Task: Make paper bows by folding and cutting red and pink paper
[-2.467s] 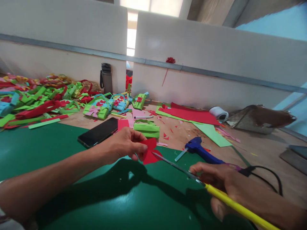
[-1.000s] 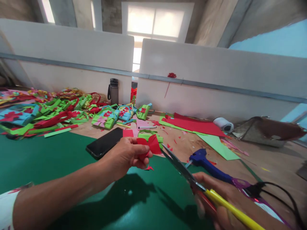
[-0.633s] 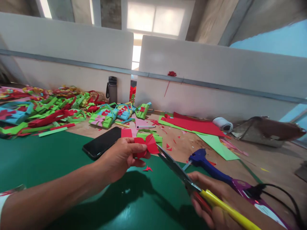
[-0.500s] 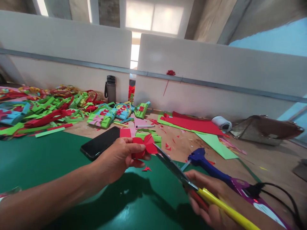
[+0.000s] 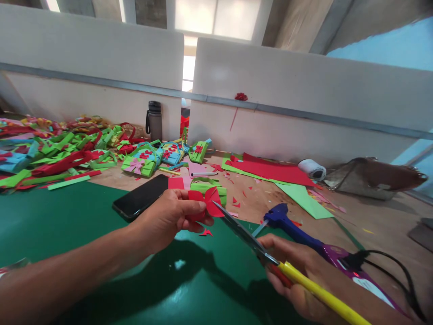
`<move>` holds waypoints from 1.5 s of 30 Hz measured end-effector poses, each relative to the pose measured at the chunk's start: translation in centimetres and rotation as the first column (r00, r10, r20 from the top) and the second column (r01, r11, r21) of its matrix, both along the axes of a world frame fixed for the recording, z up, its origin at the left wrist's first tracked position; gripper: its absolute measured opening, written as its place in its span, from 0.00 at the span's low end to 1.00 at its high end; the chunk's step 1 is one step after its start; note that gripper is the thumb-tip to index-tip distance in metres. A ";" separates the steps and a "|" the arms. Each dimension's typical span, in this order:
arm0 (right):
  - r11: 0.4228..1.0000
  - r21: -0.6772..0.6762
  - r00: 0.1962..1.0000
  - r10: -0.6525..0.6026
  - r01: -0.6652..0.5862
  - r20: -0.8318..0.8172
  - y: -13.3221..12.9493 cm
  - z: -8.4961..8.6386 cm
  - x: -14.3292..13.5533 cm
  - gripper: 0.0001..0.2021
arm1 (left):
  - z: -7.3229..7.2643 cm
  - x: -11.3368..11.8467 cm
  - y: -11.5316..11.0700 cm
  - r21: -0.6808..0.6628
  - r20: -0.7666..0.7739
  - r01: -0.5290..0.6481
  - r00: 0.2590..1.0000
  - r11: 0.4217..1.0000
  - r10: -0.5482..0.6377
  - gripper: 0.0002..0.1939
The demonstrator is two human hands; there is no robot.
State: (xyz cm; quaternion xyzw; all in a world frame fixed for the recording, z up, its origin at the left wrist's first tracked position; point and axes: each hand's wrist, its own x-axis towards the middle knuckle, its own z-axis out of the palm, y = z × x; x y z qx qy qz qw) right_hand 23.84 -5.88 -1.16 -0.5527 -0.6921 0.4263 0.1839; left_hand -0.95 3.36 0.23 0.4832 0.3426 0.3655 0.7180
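Between the thumb and fingers of my left hand (image 5: pixel 179 211) is a red paper piece (image 5: pixel 212 201) with rounded, petal-like lobes. My right hand (image 5: pixel 294 266) grips scissors (image 5: pixel 243 232) with a yellow and orange handle. The scissor tips touch the right lobe of the red paper, and the blades look nearly together. Small red scraps (image 5: pixel 206 232) lie on the green mat (image 5: pixel 145 280) below. A black phone (image 5: pixel 140 198) and a green folded paper bag (image 5: pixel 221 192) are just behind my left hand.
A blue and purple glue gun (image 5: pixel 294 232) with a black cable lies beside my right hand. Red sheets (image 5: pixel 274 169), a white roll (image 5: pixel 311 169) and a handbag (image 5: pixel 375 178) are behind it. Paper bags and strips (image 5: pixel 71 158) pile up left, near a dark bottle (image 5: pixel 155 122).
The scissor tips have shifted slightly left, further over the red paper's right lobe. The whole view has moved a little, so the background sits higher.
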 end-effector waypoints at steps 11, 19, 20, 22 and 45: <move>0.996 0.089 1.000 -0.011 0.013 -0.022 -0.2 -0.6 0.8 0.28 | 0.3 0.1 -0.2 -0.010 -0.004 -0.013 1.000 1.000 0.013 0.06; 0.994 0.099 0.998 -0.057 0.053 0.039 -0.3 0.0 0.2 0.22 | 0.2 0.2 -0.2 -0.009 -0.006 -0.016 1.000 1.000 0.016 0.06; 0.993 0.101 0.997 -0.064 0.059 0.048 -0.3 0.1 0.1 0.21 | 0.2 0.2 -0.2 -0.010 -0.003 -0.015 1.000 1.000 0.015 0.06; 0.993 0.104 0.996 -0.064 0.059 0.054 -0.3 0.2 0.1 0.19 | 0.2 0.2 -0.3 -0.015 0.001 -0.020 1.000 1.000 0.020 0.05; 1.000 0.002 0.999 -0.025 0.025 -0.024 -0.5 -0.8 0.5 0.17 | 0.2 -0.1 -0.1 0.034 0.020 0.074 0.997 0.997 -0.074 0.06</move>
